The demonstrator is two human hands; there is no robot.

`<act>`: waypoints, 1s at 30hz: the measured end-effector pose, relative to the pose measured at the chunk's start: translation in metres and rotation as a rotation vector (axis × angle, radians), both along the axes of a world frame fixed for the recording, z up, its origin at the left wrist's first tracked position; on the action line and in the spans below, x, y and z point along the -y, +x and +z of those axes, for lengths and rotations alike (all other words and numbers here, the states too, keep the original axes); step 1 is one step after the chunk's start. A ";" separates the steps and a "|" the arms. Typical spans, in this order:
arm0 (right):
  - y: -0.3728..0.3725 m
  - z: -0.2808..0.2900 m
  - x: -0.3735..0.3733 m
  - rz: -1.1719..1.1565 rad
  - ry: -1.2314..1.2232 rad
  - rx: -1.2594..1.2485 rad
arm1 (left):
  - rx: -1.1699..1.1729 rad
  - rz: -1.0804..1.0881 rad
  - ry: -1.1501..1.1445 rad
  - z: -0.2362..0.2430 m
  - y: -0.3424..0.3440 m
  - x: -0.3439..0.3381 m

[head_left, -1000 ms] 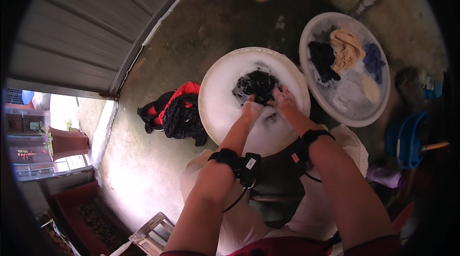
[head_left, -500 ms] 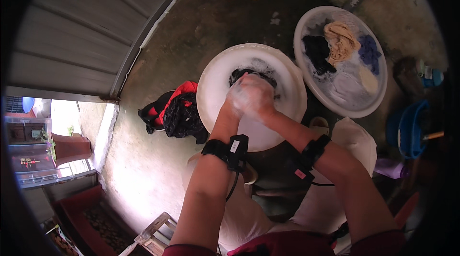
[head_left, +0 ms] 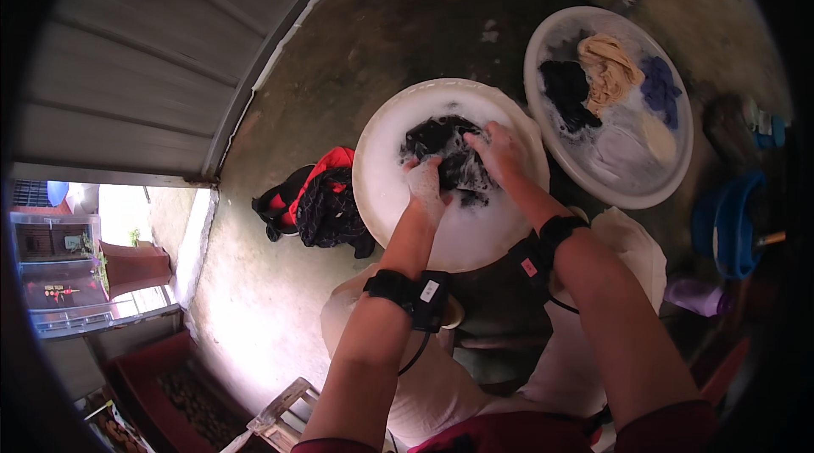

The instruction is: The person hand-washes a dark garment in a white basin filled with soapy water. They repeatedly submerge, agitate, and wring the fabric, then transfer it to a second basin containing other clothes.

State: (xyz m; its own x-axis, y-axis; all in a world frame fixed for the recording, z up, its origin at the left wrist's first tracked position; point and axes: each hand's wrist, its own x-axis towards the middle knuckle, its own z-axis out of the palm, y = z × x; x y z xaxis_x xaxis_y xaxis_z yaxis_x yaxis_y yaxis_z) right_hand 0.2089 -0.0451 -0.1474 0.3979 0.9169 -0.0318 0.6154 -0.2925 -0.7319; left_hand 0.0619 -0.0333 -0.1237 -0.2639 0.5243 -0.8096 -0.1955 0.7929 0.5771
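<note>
Crumpled, soaked black cloth (head_left: 443,138), glossy, foam-streaked, in round white plastic basin (head_left: 361,175), centre of frame; left hand (head_left: 426,185) and right hand (head_left: 502,154) touching it, fingers parted; whether either pinches, cannot tell; counted: two basins, the oval white plastic basin (head_left: 532,87) at upper right holding one tan bunched cloth (head_left: 609,72), one blue crumpled cloth (head_left: 660,93).

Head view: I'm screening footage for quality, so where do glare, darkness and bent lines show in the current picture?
In the head view, glare washes out the floor at lower left; in the same head view, the corners go black, the edge of the grey panel bows, and folds of the black cloth are hard to read against bright foam.
</note>
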 end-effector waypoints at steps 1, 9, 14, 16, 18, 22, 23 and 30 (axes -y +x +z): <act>0.001 -0.003 0.007 0.085 -0.106 -0.005 | 0.043 0.101 0.056 -0.013 0.003 0.002; -0.012 -0.087 0.019 0.343 -0.510 0.240 | 0.226 -0.234 0.057 -0.081 -0.001 0.009; -0.041 -0.035 0.020 0.130 -0.027 0.168 | 0.638 -0.156 0.182 -0.021 -0.017 -0.001; -0.058 0.020 0.016 0.230 0.371 0.037 | 1.153 -0.077 0.058 -0.005 -0.024 -0.018; -0.063 0.073 0.015 0.487 0.533 0.068 | 1.336 -0.194 0.183 0.005 -0.028 -0.020; -0.071 0.116 0.013 0.609 0.675 -0.043 | 1.138 -0.200 0.376 0.020 -0.036 -0.001; -0.070 0.111 0.013 0.665 0.625 -0.024 | 1.116 -0.191 0.411 0.023 -0.037 0.003; -0.024 0.010 0.001 0.171 0.132 0.117 | 0.608 -0.072 0.171 0.013 -0.008 0.001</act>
